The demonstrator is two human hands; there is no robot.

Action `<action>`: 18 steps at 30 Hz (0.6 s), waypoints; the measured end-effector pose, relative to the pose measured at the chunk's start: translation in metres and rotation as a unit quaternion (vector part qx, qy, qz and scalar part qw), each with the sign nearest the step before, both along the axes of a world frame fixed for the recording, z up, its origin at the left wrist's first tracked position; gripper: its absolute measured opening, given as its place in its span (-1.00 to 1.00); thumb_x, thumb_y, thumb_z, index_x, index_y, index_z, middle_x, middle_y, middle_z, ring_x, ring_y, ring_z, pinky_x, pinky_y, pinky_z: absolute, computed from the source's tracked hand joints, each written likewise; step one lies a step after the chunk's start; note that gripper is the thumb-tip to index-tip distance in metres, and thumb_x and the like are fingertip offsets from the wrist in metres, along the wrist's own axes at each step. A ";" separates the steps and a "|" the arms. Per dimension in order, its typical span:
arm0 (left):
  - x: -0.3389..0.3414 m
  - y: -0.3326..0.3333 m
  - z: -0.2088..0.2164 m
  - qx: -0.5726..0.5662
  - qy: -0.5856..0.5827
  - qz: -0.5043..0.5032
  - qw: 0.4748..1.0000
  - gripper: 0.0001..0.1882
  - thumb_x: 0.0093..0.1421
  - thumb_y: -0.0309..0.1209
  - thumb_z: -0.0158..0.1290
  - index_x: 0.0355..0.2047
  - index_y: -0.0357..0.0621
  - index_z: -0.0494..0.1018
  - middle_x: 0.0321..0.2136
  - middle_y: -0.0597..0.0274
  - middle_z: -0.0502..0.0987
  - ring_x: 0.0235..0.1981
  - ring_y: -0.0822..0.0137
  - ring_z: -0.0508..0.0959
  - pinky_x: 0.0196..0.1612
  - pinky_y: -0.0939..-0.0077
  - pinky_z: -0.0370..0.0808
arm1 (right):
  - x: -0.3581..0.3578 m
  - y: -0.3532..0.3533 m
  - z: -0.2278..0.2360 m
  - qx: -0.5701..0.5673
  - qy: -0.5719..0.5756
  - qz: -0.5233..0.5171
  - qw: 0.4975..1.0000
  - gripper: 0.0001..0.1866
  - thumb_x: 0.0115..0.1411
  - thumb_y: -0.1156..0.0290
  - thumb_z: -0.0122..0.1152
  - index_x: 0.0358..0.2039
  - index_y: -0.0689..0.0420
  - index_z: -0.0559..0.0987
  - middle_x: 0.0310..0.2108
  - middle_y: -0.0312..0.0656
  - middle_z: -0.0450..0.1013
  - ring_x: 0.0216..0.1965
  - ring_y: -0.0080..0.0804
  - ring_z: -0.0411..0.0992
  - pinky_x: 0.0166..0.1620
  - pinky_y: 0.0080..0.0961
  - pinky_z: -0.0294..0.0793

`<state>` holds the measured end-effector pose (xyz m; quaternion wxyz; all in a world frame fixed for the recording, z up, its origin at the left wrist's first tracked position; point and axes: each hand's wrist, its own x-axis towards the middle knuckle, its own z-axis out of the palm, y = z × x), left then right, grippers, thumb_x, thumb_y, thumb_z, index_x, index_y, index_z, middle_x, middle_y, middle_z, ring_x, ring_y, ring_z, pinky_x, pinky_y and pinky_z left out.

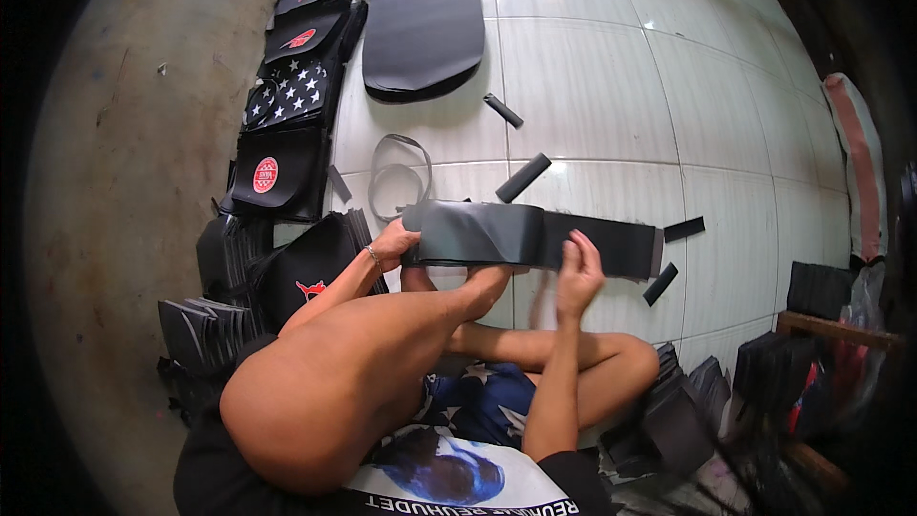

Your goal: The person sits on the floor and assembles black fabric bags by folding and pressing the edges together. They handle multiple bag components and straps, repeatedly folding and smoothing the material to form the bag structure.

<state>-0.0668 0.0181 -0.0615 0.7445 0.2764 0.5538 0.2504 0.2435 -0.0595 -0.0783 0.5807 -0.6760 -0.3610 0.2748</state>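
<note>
A long, wide black strip [482, 232] of smooth, leather-like sheet lies across in front of me, above my bent legs. Its left part is a doubled, shinier layer over a flatter length that reaches right to a greyish end. My left hand [390, 243], with a bracelet at the wrist, is closed around the strip's left end; some of its fingers are hidden behind it. Over the right half of the strip, my right hand [580, 272] is raised with its fingertips pinched together. What these fingertips hold, if anything, cannot be made out.
Small black offcuts [523, 178] and a looped thin band [401, 177] lie on the white tiled floor [583, 86]. Stacked black flaps [423, 33] sit farther off. Black pieces with printed designs [287, 96] line the left; more dark stacks [774, 373] stand at right.
</note>
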 end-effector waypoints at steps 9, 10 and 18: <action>0.006 0.001 -0.017 -0.008 -0.048 0.011 0.999 -0.65 0.07 -0.62 0.13 -0.09 -0.26 0.45 -0.19 0.23 0.56 -0.22 0.37 0.59 -0.14 0.45 0.58 | -0.081 0.016 0.005 -0.088 -0.342 0.229 0.907 -0.64 0.16 0.21 0.24 -0.07 0.08 0.63 0.18 -0.11 0.36 0.27 -0.12 0.21 0.37 -0.06 -0.06; 0.006 -0.001 -0.015 -0.014 -0.039 0.012 0.999 -0.65 0.06 -0.64 0.12 -0.09 -0.26 0.45 -0.20 0.23 0.56 -0.22 0.36 0.59 -0.14 0.44 0.59 | -0.083 0.014 0.002 -0.089 -0.329 0.228 0.912 -0.68 0.17 0.25 0.22 -0.09 0.08 0.64 0.16 -0.13 0.39 0.27 -0.12 0.22 0.37 -0.06 -0.06; 0.013 0.003 -0.018 0.009 -0.020 -0.004 1.000 -0.61 0.01 -0.67 0.14 -0.09 -0.24 0.47 -0.20 0.26 0.56 -0.22 0.39 0.56 -0.13 0.51 0.51 | -0.024 0.001 -0.018 0.037 0.135 0.206 0.968 -0.88 0.16 0.51 0.27 -0.28 0.19 0.68 0.00 -0.08 0.52 0.25 -0.20 0.29 0.36 -0.18 -0.02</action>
